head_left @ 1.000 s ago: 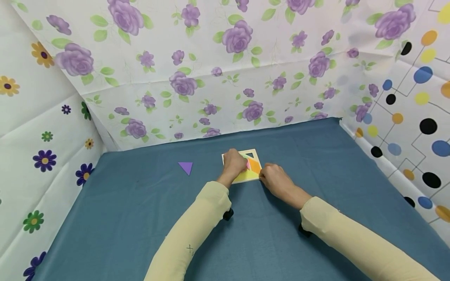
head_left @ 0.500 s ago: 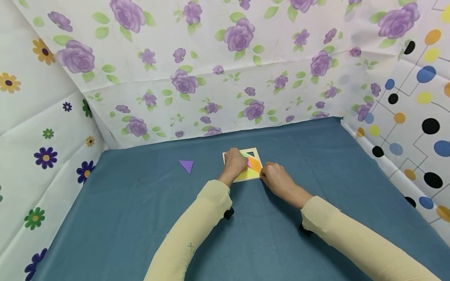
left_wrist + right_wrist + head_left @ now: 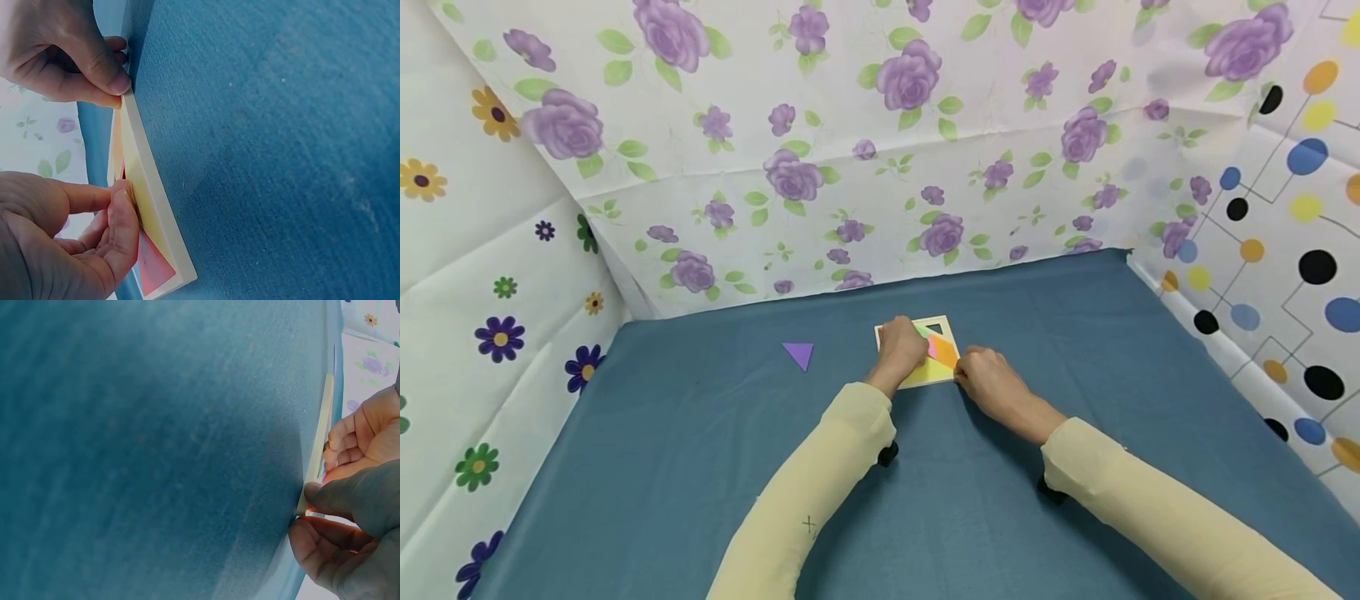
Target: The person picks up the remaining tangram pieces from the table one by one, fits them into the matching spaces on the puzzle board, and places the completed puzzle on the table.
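A square pale-framed tangram board (image 3: 930, 322) lies on the blue cloth, with yellow (image 3: 139, 144), orange (image 3: 944, 352), pink, green and red (image 3: 153, 269) pieces in it. A triangular opening shows dark at its far right corner. My left hand (image 3: 901, 348) is over the board's left part, thumb and fingertips pinched together on a small piece mostly hidden by the fingers. My right hand (image 3: 990, 379) pinches the board's near right corner between thumb and forefinger; the right wrist view shows this thumb (image 3: 331, 495) on the edge. A purple triangle (image 3: 799, 355) lies apart, left of the board.
Blue cloth (image 3: 700, 467) covers the table around the board. White sheets with purple roses (image 3: 790, 175), coloured daisies (image 3: 497, 337) and coloured dots (image 3: 1318, 267) stand at the back and both sides.
The whole head view shifts very slightly. Both hands keep their places on the board, and the purple triangle stays where it lies.
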`<state>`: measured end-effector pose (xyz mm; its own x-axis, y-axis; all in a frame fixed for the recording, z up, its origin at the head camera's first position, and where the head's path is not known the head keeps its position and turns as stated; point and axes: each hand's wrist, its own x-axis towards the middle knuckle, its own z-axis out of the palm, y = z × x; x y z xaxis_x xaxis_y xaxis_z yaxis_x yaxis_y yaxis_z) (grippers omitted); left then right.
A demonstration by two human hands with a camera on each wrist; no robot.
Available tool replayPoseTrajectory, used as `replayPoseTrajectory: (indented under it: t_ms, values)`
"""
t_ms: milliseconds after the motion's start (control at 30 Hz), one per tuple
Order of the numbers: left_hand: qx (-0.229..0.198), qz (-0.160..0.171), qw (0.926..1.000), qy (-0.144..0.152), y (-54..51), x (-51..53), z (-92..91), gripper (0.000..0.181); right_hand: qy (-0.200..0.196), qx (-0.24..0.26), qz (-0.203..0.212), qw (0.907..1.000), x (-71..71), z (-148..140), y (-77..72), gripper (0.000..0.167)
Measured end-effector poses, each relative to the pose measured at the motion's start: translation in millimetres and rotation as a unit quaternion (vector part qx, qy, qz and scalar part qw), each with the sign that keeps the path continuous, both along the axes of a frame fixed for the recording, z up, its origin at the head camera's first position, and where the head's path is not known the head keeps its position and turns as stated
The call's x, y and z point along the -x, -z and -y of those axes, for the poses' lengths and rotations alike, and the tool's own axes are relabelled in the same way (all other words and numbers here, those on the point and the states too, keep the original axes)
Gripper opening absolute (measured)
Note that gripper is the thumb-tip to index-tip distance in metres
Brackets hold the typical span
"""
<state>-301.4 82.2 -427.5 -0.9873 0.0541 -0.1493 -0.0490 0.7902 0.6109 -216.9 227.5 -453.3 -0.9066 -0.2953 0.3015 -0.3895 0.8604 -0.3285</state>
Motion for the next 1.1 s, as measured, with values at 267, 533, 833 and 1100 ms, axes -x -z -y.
replayPoseTrajectory:
  t_ms: [267, 533, 833, 1100]
  values:
    - [0.011, -0.006, 0.9999, 0.011, -0.1, -1.8, 1.4, 0.013, 0.0, -0.001, -0.002, 1.0, 0.5, 0.3, 1.9, 0.023]
    - [0.028, -0.017, 0.9992, 0.022, -1.1, -3.7, 1.3, 0.018, 0.005, 0.002, 0.001, 1.0, 0.6, 0.4, 1.5, 0.022]
    - [0.036, -0.047, 0.9972, 0.047, -2.2, -8.2, 0.9, 0.024, 0.009, -0.006, -0.018, 0.9998, -0.2, 1.2, 1.5, 0.017]
    - [0.072, -0.067, 0.9942, 0.045, -0.2, -8.3, -1.2, 0.034, 0.01, -0.003, -0.009, 0.9999, 0.0, 0.8, 1.0, 0.018]
